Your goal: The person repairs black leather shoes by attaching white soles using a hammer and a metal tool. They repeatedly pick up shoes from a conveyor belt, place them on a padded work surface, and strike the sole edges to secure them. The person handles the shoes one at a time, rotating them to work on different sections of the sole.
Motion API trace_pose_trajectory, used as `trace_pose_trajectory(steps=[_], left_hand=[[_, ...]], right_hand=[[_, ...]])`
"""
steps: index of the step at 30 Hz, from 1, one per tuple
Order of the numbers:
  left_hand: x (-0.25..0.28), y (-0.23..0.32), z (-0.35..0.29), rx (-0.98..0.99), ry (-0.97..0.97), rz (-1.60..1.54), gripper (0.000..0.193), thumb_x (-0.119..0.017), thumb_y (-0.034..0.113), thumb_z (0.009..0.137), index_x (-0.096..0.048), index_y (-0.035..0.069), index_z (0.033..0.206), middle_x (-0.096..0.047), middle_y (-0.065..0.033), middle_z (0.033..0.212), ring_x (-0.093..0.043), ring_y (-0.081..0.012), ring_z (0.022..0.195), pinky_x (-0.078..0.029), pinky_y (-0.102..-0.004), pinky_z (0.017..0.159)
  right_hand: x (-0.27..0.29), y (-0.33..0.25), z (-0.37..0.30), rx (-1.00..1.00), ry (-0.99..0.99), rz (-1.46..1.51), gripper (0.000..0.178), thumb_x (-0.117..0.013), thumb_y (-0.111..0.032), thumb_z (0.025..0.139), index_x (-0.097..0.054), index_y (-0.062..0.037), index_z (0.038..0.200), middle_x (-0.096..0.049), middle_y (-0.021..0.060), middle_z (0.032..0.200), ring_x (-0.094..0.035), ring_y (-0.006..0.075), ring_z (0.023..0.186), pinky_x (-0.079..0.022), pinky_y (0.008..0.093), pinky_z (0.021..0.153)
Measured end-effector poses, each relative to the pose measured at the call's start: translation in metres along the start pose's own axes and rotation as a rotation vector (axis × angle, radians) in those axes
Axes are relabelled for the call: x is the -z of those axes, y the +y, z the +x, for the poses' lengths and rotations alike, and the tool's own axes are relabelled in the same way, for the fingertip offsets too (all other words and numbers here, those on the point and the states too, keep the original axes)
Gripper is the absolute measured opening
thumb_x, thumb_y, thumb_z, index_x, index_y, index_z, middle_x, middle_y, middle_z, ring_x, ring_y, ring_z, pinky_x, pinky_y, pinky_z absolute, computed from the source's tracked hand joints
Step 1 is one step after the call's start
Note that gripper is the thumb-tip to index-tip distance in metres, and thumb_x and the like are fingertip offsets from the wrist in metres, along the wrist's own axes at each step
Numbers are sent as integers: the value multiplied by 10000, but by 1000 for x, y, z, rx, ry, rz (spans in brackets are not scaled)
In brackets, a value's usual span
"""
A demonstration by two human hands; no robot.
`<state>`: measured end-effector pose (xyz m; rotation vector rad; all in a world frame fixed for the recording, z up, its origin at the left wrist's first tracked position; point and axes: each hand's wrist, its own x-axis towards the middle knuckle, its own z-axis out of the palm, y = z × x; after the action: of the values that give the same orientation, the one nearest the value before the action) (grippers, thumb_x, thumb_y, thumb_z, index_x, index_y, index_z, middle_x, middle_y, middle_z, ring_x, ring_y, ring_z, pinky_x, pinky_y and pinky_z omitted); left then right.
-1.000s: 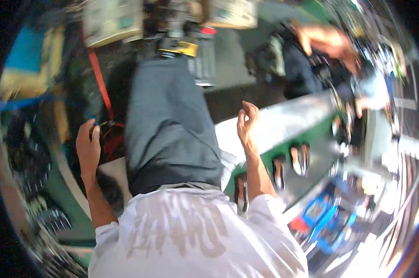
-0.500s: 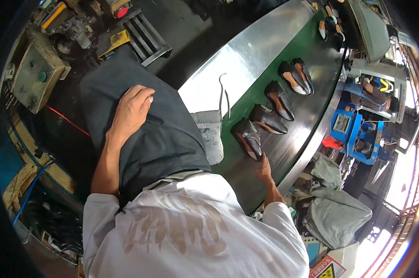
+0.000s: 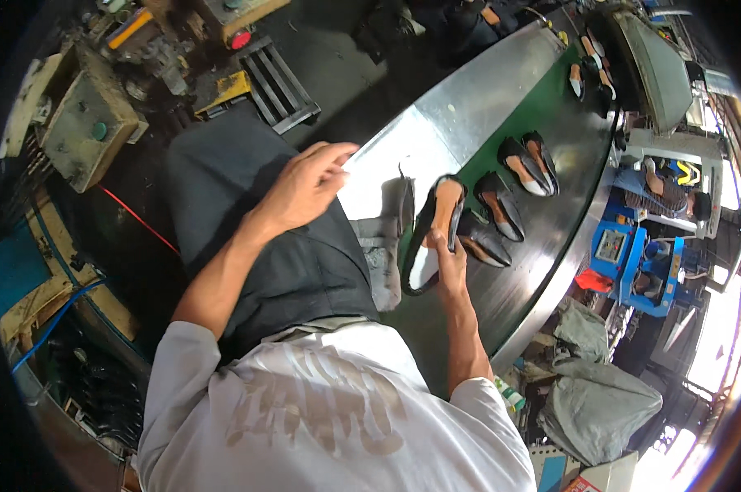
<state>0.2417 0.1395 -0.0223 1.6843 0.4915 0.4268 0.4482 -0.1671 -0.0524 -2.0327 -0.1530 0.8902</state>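
My right hand is closed around a black shoe, held over the near part of the conveyor. The shoe's underside is turned up, showing a tan surface and a white patch towards the end near me. My left hand is in the air over my dark apron, beside the edge of the metal ledge. Its fingers are loosely bent and apart, with nothing in them. A worn grey pad hangs on the ledge between me and the held shoe.
More black shoes lie along the green and dark conveyor belt, several of them farther off. Grey cloth covers and a blue machine stand to the right, near another person. A control box is at left.
My right hand has lifted the nearest shoe off the belt, brought it left towards me and turned its underside up. My left hand has moved from my lap rightward to the ledge.
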Motion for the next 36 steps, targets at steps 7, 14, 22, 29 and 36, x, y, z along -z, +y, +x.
trace_pose_trajectory(steps=[7, 14, 22, 29, 36], left_hand=[[58, 20, 34, -214, 348, 155, 535, -742, 199, 989, -589, 47, 1478, -660, -166, 1408, -653, -303, 1287, -575, -416, 1006], [114, -3, -67, -88, 858, 416, 299, -663, 24, 940, -694, -5, 1235, -727, -226, 1190, -714, -393, 1112, -575, -456, 957], [126, -29, -96, -12, 710, 197, 395, -650, 61, 979, -658, -4, 1368, -681, -238, 1287, -662, -390, 1209, -526, -434, 1038], [90, -63, -78, 20, 936, 57, 331, -609, 55, 1020, -713, 39, 1334, -686, -163, 1193, -679, -292, 1110, -551, -384, 967], [80, -53, -85, -41, 606, -844, 445, -525, 330, 1112, -545, 71, 1474, -634, -109, 1403, -565, -220, 1335, -429, -403, 1176]], right_hand=[[-156, -161, -31, 160, -390, -136, 714, -741, -551, 970, -640, 76, 1296, -695, 109, 1078, -633, 179, 952, -520, 335, 864], [-259, -159, -23, 985, -535, -465, 700, -713, -413, 1021, -515, 39, 1517, -727, 172, 1160, -668, 207, 1099, -514, 318, 990], [-306, -192, -35, 734, -762, -387, 790, -558, -528, 1038, -454, 61, 1555, -609, 383, 1388, -626, 463, 1297, -494, 496, 1081], [-316, -176, -34, 838, -683, -353, 588, -631, -254, 1044, -499, 70, 1517, -610, 301, 1448, -586, 356, 1371, -446, 416, 1150], [-305, -142, 2, 356, -880, 156, 726, -602, -424, 1082, -379, 1, 1627, -500, 203, 1588, -519, 290, 1426, -436, 403, 1179]])
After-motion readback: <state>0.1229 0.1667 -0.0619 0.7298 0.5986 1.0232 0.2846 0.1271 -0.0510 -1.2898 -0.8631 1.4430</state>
